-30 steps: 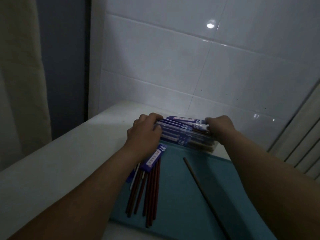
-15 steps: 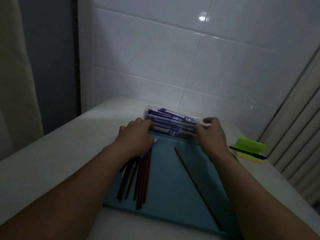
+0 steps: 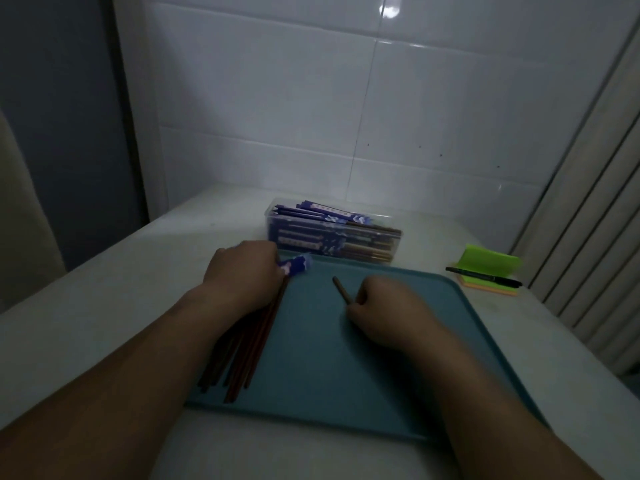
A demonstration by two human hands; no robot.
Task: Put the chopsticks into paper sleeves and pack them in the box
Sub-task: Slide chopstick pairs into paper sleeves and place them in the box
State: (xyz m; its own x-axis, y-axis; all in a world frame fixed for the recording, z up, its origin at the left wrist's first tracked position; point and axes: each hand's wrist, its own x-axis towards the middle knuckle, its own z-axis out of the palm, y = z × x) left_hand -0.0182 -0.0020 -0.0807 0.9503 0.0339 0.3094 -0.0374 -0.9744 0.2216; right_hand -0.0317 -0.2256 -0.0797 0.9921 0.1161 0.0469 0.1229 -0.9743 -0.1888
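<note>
A clear plastic box [image 3: 332, 233] filled with several chopsticks in blue paper sleeves stands just behind the teal tray [image 3: 311, 368]. My left hand [image 3: 242, 275] lies over a bundle of bare dark red chopsticks [image 3: 242, 355] at the tray's left side, and its fingers hold a blue paper sleeve [image 3: 294, 266] that sticks out to the right. My right hand [image 3: 388, 306] is curled round a single brown chopstick [image 3: 341, 291] lying on the tray; only the stick's far end shows.
The tray rests on a white counter [image 3: 121, 289] against a tiled wall. A green sticky-note pad [image 3: 488, 268] with a black pen [image 3: 485, 277] on it lies at the right. A ribbed panel stands at the far right edge.
Both hands have left the box and drawn back toward me. The left hand now holds a sleeve over the bare chopsticks; the right hand has closed on the single chopstick.
</note>
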